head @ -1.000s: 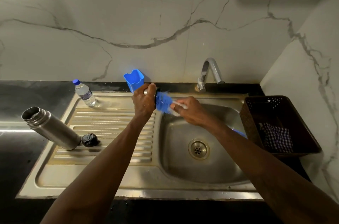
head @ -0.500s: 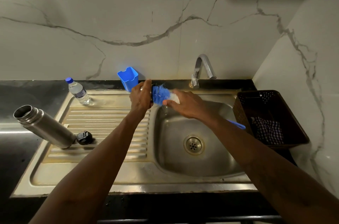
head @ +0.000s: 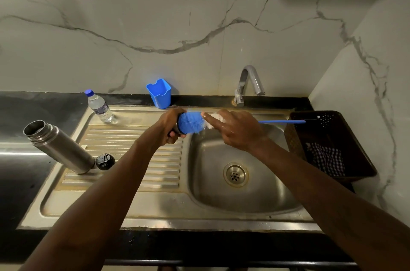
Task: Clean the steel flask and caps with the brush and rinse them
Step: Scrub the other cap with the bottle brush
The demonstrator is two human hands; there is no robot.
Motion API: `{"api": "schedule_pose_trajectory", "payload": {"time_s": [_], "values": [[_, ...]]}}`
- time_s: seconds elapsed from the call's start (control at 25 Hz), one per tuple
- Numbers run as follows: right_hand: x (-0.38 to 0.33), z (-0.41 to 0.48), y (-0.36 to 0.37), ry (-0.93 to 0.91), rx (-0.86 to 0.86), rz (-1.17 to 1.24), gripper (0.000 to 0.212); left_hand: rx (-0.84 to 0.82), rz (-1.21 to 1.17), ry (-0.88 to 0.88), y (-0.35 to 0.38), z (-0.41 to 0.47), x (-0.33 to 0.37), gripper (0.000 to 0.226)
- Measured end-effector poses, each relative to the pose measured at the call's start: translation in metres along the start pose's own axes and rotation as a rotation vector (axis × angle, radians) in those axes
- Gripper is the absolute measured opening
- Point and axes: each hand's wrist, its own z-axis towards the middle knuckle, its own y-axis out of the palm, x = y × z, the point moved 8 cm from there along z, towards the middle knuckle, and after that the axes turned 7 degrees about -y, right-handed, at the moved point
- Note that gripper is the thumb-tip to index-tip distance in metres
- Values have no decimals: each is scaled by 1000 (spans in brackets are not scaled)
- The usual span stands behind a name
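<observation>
Blue bristles of the brush (head: 190, 123) press against a cap (head: 175, 132) that the left hand (head: 169, 126) holds over the back edge of the sink (head: 255, 200), near the draining board. The grip of this hand is curled round the cap, so only a dark rim of it shows. The right hand (head: 238, 132) grips the brush, its first finger laid straight along the white bristles and the other fingers curled. The thin handle (head: 281, 121) runs right toward the brown basket (head: 359, 151), where a checked cloth (head: 326, 159) lies.

The steel flask (head: 60, 148) leans open at the left end of the draining board, with a black cap (head: 105, 161) just beside its base. A water bottle (head: 99, 106) and a blue cup (head: 159, 93) stand at the back, and the tap (head: 248, 84) is above the sink. The table (head: 22, 115) is black.
</observation>
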Motion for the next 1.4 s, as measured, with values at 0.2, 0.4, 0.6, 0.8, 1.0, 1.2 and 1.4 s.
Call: {"api": "schedule_pose_trajectory", "payload": {"time_s": [0.2, 0.4, 0.6, 0.8, 1.0, 1.2, 1.4], "values": [[20, 5, 33, 756, -324, 915, 35, -134, -289, 523, 3, 2, 24, 15], [24, 21, 20, 519, -150, 770, 38, -255, -441, 390, -6, 1, 25, 42], [14, 17, -10, 92, 119, 88, 49, -170, -4, 166, 5, -1, 5, 73], [40, 12, 44, 604, -192, 985, 35, -405, -287, 497, 3, -2, 23, 31], [21, 13, 7, 72, 67, 163, 50, -218, -135, 121, 6, -2, 12, 78], [37, 4, 29, 302, -104, 348, 44, -115, 103, 434, 14, 10, 26, 36], [24, -15, 61, 1005, -422, 1483, 37, -266, -107, 546, 15, 11, 33, 12]]}}
